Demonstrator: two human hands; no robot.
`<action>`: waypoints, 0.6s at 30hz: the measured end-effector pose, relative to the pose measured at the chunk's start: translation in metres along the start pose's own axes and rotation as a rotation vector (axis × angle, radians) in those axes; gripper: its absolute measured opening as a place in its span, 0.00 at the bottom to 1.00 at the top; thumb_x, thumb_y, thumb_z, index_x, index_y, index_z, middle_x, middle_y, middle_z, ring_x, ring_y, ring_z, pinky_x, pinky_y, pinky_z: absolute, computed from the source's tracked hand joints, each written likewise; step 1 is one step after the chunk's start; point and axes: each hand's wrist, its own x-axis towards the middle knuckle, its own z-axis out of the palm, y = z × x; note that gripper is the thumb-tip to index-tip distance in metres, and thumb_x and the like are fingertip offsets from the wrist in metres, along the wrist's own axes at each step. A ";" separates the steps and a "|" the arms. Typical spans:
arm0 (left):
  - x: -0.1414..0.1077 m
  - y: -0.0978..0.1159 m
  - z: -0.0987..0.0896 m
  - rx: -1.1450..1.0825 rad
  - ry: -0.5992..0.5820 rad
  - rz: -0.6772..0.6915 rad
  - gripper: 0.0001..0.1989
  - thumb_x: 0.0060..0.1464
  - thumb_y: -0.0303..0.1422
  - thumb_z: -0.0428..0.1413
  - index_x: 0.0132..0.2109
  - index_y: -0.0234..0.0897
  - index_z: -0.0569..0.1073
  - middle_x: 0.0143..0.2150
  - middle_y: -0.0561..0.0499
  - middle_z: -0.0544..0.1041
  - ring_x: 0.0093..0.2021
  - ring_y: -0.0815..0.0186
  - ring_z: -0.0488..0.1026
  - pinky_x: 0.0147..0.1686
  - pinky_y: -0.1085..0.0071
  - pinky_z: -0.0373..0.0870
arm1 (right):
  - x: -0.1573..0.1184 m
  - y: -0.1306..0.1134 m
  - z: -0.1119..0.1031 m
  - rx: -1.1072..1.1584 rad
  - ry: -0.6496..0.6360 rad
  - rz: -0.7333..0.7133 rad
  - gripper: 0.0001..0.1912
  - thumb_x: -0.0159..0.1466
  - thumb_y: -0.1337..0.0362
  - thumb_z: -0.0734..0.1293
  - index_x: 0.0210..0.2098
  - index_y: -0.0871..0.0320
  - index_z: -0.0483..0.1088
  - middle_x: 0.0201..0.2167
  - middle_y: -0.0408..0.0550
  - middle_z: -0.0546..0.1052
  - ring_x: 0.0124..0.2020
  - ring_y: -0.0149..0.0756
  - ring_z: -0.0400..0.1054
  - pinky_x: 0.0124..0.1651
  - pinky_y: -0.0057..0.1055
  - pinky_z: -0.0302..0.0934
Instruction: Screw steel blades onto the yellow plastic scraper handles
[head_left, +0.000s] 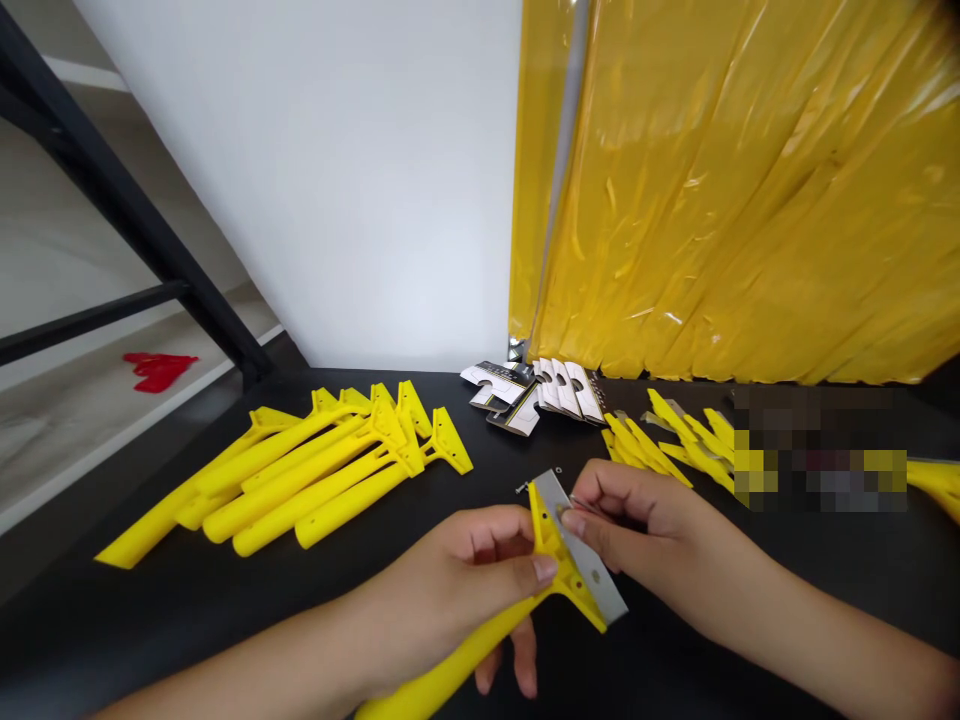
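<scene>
My left hand (487,570) is wrapped round the neck of a yellow plastic scraper handle (450,655), its thumb pressed on the flared head. A flat grey metal blade (596,578) lies along the wide edge of that head. With thumb and forefinger pinched together, my right hand (637,515) grips the blade's outer edge; a small shiny bit shows at the fingertips, too small to name. Just beyond the blade's upper end, a small screw (523,488) and a tiny nut (558,470) rest on the black table.
Several yellow scraper handles (300,470) are piled at the left. Black-and-white card sleeves (510,395) lie at the back middle. Yellow strips (645,450) are heaped at the right, beside a blurred patch. A white panel (360,180) and yellow plastic sheeting (750,190) stand behind the table.
</scene>
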 end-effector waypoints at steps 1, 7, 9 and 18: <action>0.000 0.001 0.000 0.016 0.001 -0.002 0.16 0.64 0.47 0.60 0.47 0.38 0.74 0.39 0.51 0.76 0.25 0.70 0.78 0.17 0.81 0.65 | 0.000 -0.001 0.000 0.002 -0.008 0.006 0.18 0.68 0.48 0.70 0.33 0.55 0.68 0.26 0.38 0.68 0.28 0.31 0.59 0.30 0.27 0.54; -0.004 0.001 0.007 0.071 0.048 -0.064 0.16 0.62 0.44 0.62 0.50 0.39 0.74 0.33 0.53 0.78 0.19 0.73 0.71 0.15 0.81 0.66 | -0.010 -0.010 0.010 0.090 -0.038 0.024 0.16 0.67 0.52 0.72 0.31 0.55 0.66 0.28 0.39 0.69 0.31 0.32 0.60 0.33 0.28 0.55; -0.004 -0.002 0.009 0.103 0.066 -0.112 0.15 0.62 0.44 0.61 0.48 0.39 0.75 0.24 0.57 0.73 0.18 0.72 0.69 0.14 0.81 0.66 | -0.015 -0.012 0.015 0.081 -0.059 0.022 0.16 0.69 0.54 0.70 0.30 0.55 0.65 0.27 0.39 0.69 0.30 0.31 0.59 0.33 0.28 0.55; 0.002 -0.001 0.002 0.035 0.161 -0.080 0.15 0.61 0.45 0.62 0.43 0.38 0.73 0.24 0.55 0.76 0.15 0.71 0.68 0.11 0.79 0.66 | 0.009 -0.001 -0.040 -0.693 0.245 0.011 0.18 0.72 0.45 0.62 0.38 0.51 0.73 0.28 0.41 0.75 0.30 0.35 0.67 0.33 0.31 0.57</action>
